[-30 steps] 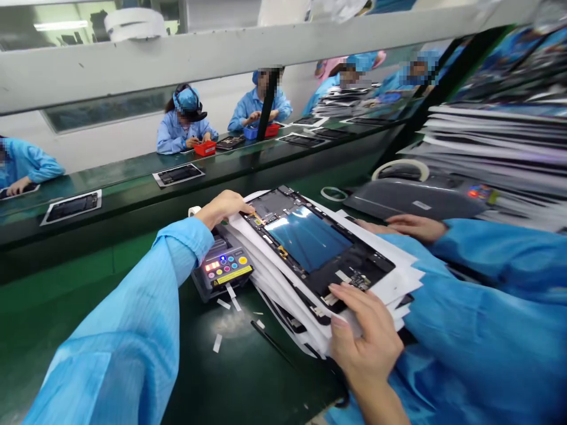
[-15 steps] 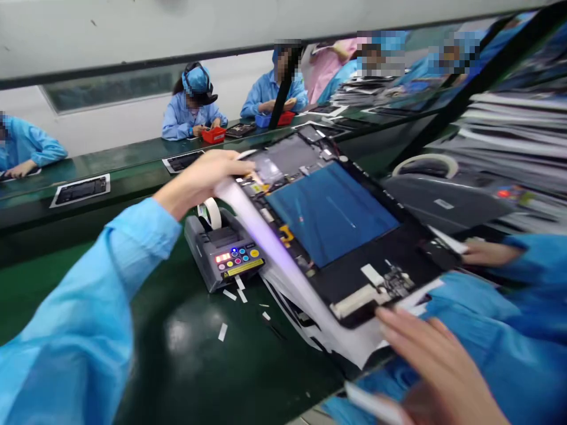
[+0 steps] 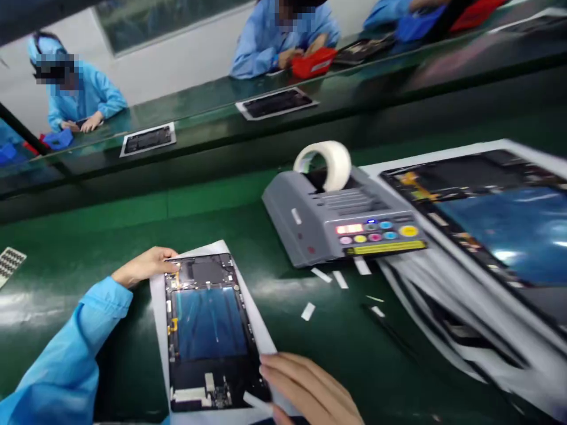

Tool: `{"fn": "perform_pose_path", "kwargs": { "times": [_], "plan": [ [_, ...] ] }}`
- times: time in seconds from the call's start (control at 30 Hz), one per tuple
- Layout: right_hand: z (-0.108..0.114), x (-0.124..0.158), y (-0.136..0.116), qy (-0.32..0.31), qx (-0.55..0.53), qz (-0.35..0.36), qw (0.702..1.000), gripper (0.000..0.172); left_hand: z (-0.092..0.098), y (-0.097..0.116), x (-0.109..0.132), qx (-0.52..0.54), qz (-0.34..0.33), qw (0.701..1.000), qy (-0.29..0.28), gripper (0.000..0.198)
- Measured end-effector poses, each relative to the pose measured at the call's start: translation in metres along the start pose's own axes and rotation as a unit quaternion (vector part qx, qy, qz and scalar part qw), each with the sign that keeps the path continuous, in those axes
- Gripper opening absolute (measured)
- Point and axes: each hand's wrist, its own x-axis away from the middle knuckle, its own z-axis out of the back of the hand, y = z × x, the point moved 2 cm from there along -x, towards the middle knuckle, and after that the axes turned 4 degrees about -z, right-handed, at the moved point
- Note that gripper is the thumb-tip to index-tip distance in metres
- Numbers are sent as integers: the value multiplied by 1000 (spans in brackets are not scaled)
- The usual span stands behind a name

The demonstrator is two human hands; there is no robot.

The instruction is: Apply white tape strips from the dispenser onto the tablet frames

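Open left hand (image 3: 144,265) touches a tablet (image 3: 208,330); right hand (image 3: 308,389) pinches a white strip (image 3: 253,402); a dispenser (image 3: 319,224) cradles a tape roll (image 3: 323,165)

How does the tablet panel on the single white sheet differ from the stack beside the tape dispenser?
The single panel lies on one white sheet left of the tape dispenser; the stack piles up many sheets to the dispenser's right. The single panel shows whole; the stack runs out of view. Both have a blue centre in a black frame.
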Motion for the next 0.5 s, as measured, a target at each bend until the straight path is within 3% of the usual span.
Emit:
{"fn": "perform_pose_path", "kwargs": {
  "times": [0.17, 0.33, 0.5],
  "plan": [
    [-16, -15, -2, -52, -11, -46, 998, 23, -16, -15, 41, -150, -66, 973, 161, 35],
    [-28, -53, 0, -106, 52, -40, 992, 17, -35, -27, 60, -228, -168, 950, 135, 32],
    [-74, -117, 8, -59, 184, 30, 981, 13, -44, -33, 47, -339, -230, 904, 117, 45]
  ]
}}
